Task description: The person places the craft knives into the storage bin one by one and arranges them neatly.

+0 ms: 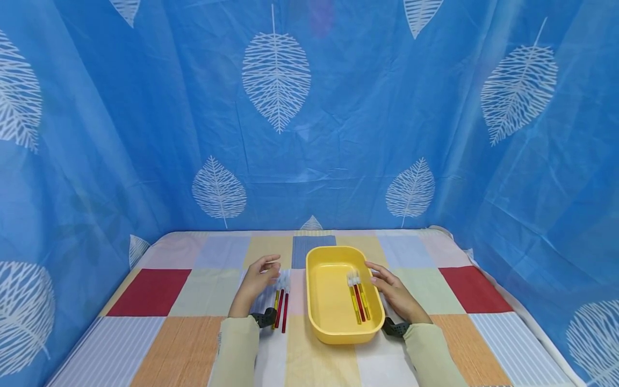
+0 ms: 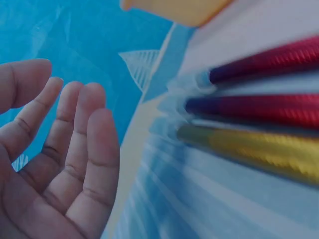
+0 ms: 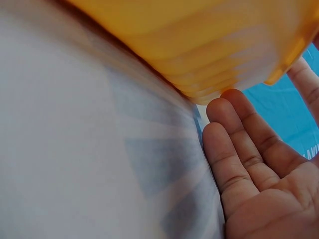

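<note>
Blue leaf-print curtains (image 1: 309,134) wrap around a table (image 1: 155,293) covered in a patchwork cloth. Left hand (image 1: 256,285) hovers with fingers relaxed and spread, holding nothing, just beside three pens (image 1: 281,309) lying side by side on the cloth, two red and one yellow. Right hand (image 1: 397,294) rests loose-fingered against the right wall of the yellow tray (image 1: 333,328), gripping nothing. Inside the tray lie more pens (image 1: 359,302), red and yellow, along its right side.
</note>
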Tool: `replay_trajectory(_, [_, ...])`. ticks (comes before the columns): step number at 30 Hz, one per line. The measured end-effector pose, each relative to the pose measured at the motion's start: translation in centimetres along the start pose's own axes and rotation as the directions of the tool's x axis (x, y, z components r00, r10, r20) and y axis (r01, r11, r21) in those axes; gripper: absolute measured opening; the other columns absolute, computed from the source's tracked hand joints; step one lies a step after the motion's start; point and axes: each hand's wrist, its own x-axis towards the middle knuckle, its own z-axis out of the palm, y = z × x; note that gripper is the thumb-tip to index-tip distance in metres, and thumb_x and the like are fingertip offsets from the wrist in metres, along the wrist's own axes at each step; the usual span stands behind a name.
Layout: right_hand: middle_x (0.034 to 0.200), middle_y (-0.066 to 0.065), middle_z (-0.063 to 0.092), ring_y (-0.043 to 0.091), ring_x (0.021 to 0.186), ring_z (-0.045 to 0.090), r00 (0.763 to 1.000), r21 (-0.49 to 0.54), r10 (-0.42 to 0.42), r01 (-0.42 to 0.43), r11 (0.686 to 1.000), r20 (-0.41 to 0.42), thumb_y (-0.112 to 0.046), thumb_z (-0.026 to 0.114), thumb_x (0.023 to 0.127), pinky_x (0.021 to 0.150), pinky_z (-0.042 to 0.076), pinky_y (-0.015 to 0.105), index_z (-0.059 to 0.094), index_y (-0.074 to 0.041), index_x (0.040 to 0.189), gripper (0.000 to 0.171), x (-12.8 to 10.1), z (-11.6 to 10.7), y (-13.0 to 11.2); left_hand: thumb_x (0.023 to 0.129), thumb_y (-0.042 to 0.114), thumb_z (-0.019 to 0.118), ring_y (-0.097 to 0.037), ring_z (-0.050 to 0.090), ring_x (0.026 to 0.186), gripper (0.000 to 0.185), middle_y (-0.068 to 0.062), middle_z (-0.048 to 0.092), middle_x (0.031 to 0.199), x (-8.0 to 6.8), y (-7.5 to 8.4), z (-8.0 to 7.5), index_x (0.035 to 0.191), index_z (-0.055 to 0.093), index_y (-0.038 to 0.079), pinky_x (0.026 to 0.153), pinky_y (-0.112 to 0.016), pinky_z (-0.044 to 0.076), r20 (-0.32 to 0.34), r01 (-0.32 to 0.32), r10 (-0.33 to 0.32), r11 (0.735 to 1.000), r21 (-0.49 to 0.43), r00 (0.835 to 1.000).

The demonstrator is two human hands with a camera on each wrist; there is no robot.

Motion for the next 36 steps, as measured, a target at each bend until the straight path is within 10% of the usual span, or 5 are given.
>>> replay_trajectory(12, [0.153,0.033,0.049,0.039,0.133,0.059,1.0,0.004,-0.001,0.001,1.0,-0.001,-0.021,0.055,0.114,0.104,0.055,0.029,0.041,-0.001,0.164,0.056,0.1,-0.1,0.2,0.103,-0.002,0.064,-0.022,0.064,0.087,0.043,-0.027,0.065,0.123,0.4,-1.9,-0.2,0.145,0.058,-0.013,0.072,-0.031,0.056,0.011,0.092,-0.094,0.983,0.159,0.995])
replay_trajectory(23, [0.153,0.034,0.048,0.04,0.132,0.06,1.0,0.016,-0.001,0.001,1.0,0.008,-0.021,0.055,0.114,0.102,0.056,0.029,0.04,-0.001,0.165,0.057,0.1,-0.2,0.1,0.096,-0.002,0.068,-0.042,0.065,0.117,0.051,-0.033,0.062,0.135,0.5,-2.4,-0.1,0.145,0.058,-0.013,0.088,-0.045,0.06,0.073,0.082,-0.11,0.945,0.316,0.991])
replay_trajectory(36, [0.153,0.033,0.048,0.039,0.133,0.059,1.0,0.004,0.019,-0.019,1.0,-0.005,-0.021,0.055,0.114,0.103,0.057,0.031,0.041,-0.002,0.165,0.056,0.0,-0.1,-0.1,0.093,0.001,0.075,-0.036,0.064,0.108,0.052,-0.032,0.061,0.138,0.5,-2.5,0.0,0.142,0.063,-0.01,0.092,-0.049,0.06,0.074,0.131,-0.162,0.939,0.318,0.984])
